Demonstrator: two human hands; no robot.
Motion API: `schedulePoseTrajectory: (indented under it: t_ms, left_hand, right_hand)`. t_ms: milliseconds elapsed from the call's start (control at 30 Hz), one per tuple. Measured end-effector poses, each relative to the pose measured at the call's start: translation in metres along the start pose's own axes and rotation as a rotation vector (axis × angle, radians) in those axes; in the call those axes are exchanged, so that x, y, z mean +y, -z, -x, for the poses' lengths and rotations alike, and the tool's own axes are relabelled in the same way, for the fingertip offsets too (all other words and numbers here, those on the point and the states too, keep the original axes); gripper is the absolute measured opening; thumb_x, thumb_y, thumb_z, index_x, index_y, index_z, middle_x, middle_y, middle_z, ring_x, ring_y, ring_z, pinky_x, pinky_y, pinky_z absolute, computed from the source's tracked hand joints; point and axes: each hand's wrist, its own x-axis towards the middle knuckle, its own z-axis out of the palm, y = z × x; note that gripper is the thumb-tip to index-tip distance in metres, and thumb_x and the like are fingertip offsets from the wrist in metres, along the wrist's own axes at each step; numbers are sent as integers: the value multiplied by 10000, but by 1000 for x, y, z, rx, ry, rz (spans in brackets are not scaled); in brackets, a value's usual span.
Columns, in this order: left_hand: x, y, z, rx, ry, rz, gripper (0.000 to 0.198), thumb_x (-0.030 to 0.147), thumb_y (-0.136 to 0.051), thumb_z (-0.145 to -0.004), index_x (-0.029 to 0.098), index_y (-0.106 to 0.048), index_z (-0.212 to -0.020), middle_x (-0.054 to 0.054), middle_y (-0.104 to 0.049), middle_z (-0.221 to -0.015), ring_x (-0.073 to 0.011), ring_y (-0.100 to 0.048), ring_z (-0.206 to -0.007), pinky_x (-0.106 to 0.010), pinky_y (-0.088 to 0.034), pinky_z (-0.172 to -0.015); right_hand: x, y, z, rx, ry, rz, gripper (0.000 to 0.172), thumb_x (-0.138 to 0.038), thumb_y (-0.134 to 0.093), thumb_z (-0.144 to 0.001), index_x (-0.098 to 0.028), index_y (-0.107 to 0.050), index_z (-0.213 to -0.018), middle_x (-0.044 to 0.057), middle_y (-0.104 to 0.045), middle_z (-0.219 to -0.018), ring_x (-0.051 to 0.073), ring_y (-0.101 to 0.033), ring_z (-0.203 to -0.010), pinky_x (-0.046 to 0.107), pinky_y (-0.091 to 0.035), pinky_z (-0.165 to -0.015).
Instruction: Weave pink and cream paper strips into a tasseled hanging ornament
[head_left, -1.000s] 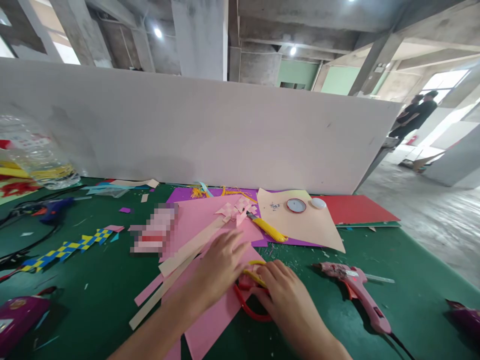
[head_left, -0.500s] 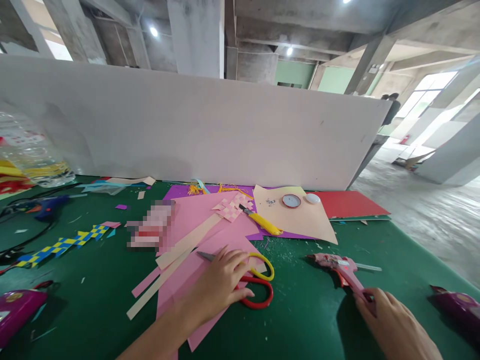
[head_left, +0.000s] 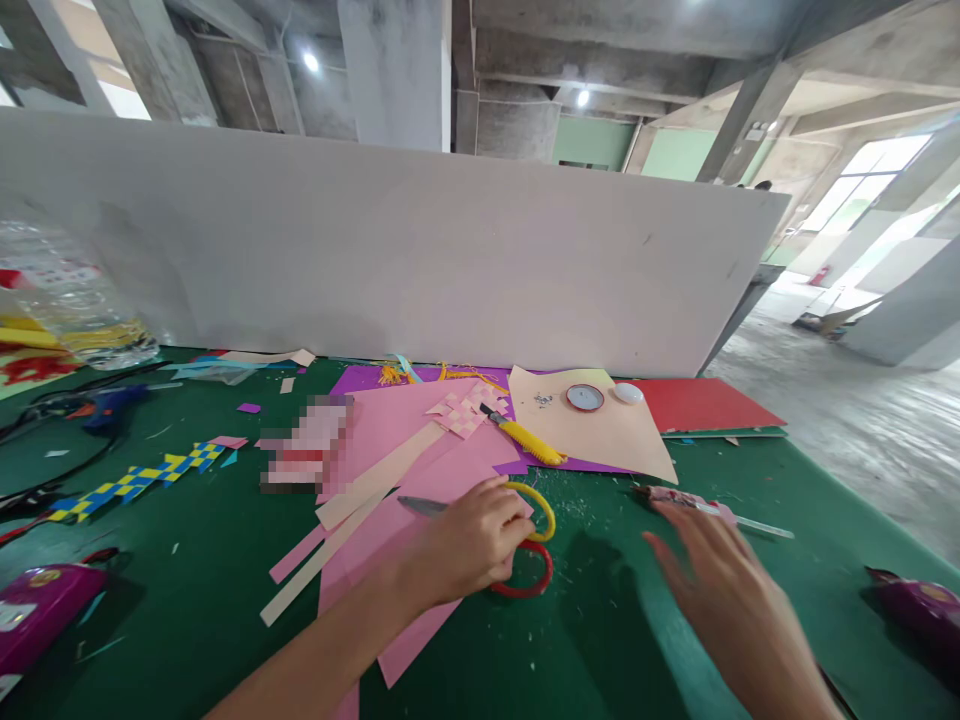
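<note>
My left hand (head_left: pixel 484 530) is closed round a pair of scissors (head_left: pixel 531 570) with one yellow and one red handle loop. The blades point left over pink paper sheets (head_left: pixel 427 490). My right hand (head_left: pixel 712 575) has its fingers stretched out over a pink glue gun (head_left: pixel 679 497), whose grip the hand hides. A clear glue stick (head_left: pixel 765 527) pokes out of the gun's back. Whether the right fingers touch the gun I cannot tell. Beige paper strips (head_left: pixel 382 475) and a woven pink-and-beige paper piece (head_left: pixel 469 410) lie beyond the scissors.
A yellow utility knife (head_left: pixel 529 440) rests near a beige sheet (head_left: pixel 637 435) holding a small round tin (head_left: pixel 585 398). Red card (head_left: pixel 712 405) lies at right. Purple tools (head_left: pixel 49 610) stand at both sides. A blue-yellow woven strip (head_left: pixel 139 485) and a plastic bottle (head_left: pixel 82 300) are left. A white board (head_left: pixel 390 250) stands behind.
My right hand has let go of the pink glue gun's handle and moved up and left over it, fingers spread. My left hand has closed more tightly on the scissors, which have turned slightly.
</note>
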Motion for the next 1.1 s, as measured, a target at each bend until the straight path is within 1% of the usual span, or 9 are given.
schedulePoseTrajectory:
  t_ms: [33,100,200,367,467,533,700,867,1100]
  left_hand:
    - [-1,7,0,35,42,57,321,45,-467,-793,150,-599,-1066,-97,-624,-1042,-228,-548,-1044,-423,-397,-1015]
    - [-5,22,2,86,148,209,311,79,-473,-815,174,-594,-1085,-84,-601,-1077,-199,-551,-1045,-327,-480,-912]
    - [-12,37,8,215,213,377,249,116,-556,-769,190,-593,-1004,-52,-612,-1009,-180,-569,-982,-286,-504,-859]
    - [-24,42,26,507,280,625,177,116,-584,-769,200,-573,-926,-35,-604,-929,-173,-598,-883,-355,-499,-882]
    - [-28,42,31,592,310,780,177,115,-609,-766,198,-574,-918,-38,-607,-917,-187,-611,-897,-380,-494,-895]
    - [-29,43,32,609,314,814,175,122,-629,-758,191,-572,-909,-39,-609,-897,-190,-613,-891,-387,-489,-905]
    - [-29,40,31,586,298,757,171,119,-620,-775,181,-578,-928,-51,-597,-921,-183,-600,-884,-378,-501,-881]
    - [-31,37,32,573,245,719,182,123,-617,-785,190,-581,-951,-49,-589,-927,-174,-593,-852,-382,-515,-849]
    - [-30,39,33,563,262,722,168,118,-608,-794,187,-581,-946,-47,-578,-912,-170,-578,-841,-389,-507,-848]
  right_hand:
    - [-15,-4,-9,-23,96,-5,282,-308,-428,-897,-217,-617,-1086,141,-617,-1109,316,-537,-1070,508,-428,-907]
    - [-43,-14,-30,-201,294,-71,315,-235,-416,-906,-229,-596,-1164,113,-620,-1104,260,-571,-1020,421,-485,-870]
    - [-70,-26,-59,-424,447,-153,362,-189,-399,-918,-259,-562,-1234,84,-599,-1122,223,-562,-1036,368,-500,-859]
    - [-85,-38,-81,-503,537,-219,344,-229,-524,-878,-286,-576,-1213,76,-561,-1145,228,-519,-1067,380,-476,-882]
    - [-84,-44,-79,-515,528,-274,199,-216,-519,-886,-281,-664,-1006,56,-560,-1100,209,-516,-1036,357,-470,-859]
    - [-81,-49,-76,-497,505,-333,157,-238,-528,-893,-272,-681,-891,39,-560,-1045,188,-518,-1001,331,-460,-850]
    - [-73,-67,-71,-433,409,-431,142,-326,-584,-868,-220,-659,-813,32,-572,-920,170,-520,-892,302,-450,-778]
    - [-72,-74,-75,-515,357,-429,204,-374,-594,-854,-177,-590,-800,39,-570,-848,174,-513,-814,304,-427,-719]
    - [-74,-68,-88,-611,343,-446,206,-353,-642,-816,-171,-601,-728,34,-570,-804,173,-513,-800,283,-395,-686]
